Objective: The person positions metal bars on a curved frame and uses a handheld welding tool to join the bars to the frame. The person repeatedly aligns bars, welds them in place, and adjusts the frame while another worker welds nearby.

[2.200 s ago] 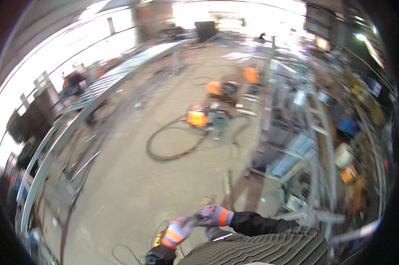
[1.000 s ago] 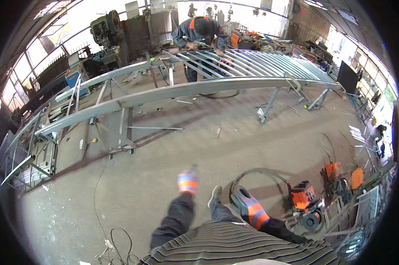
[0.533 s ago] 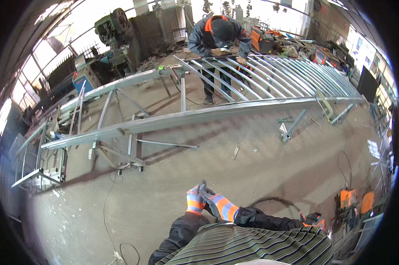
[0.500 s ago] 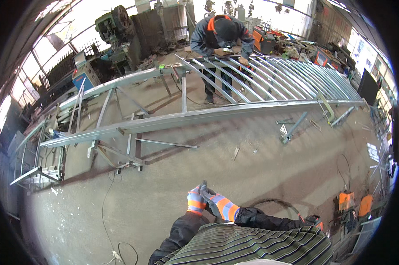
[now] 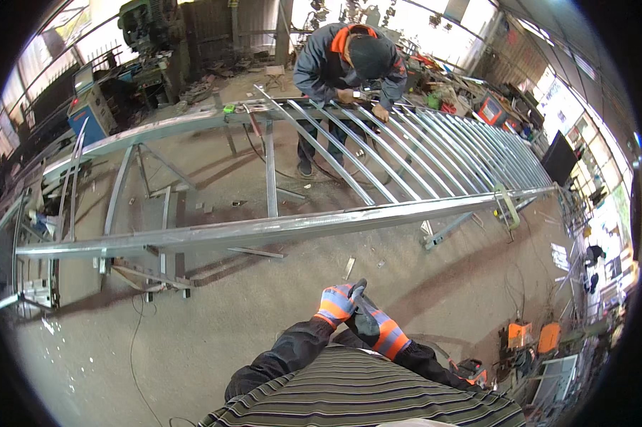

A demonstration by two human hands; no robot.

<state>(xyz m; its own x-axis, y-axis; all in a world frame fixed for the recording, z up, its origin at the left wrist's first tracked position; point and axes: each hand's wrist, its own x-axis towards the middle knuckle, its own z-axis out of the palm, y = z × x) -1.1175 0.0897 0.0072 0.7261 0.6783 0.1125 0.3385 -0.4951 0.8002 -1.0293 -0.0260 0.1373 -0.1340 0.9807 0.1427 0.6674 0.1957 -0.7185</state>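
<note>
My left hand [image 5: 337, 302] and my right hand [image 5: 380, 329] meet in front of my body, both in striped grey and orange work gloves with dark palms. They press against each other with the fingers closed and overlapping at the fingertips. Anything between them is hidden. Beyond my hands, apart from them, a large frame of metal tubes lies raised off the floor, its long near beam [image 5: 264, 226] running across the view. Parallel metal bars [image 5: 406, 153] fill its right part. A clamp [image 5: 506, 207] grips the near beam at the right.
Across the frame a co-worker [image 5: 353, 64] bends over the bars, hands at the far rail. Orange equipment [image 5: 520, 335] and a power tool [image 5: 470, 371] lie at the lower right. A cable [image 5: 134, 356] trails over the floor at left. A blue machine cabinet [image 5: 89, 114] stands far left.
My view has shifted, and the frame now looks nearer. My hands remain pressed together, a little further right and higher in view. The co-worker still leans over the bars.
</note>
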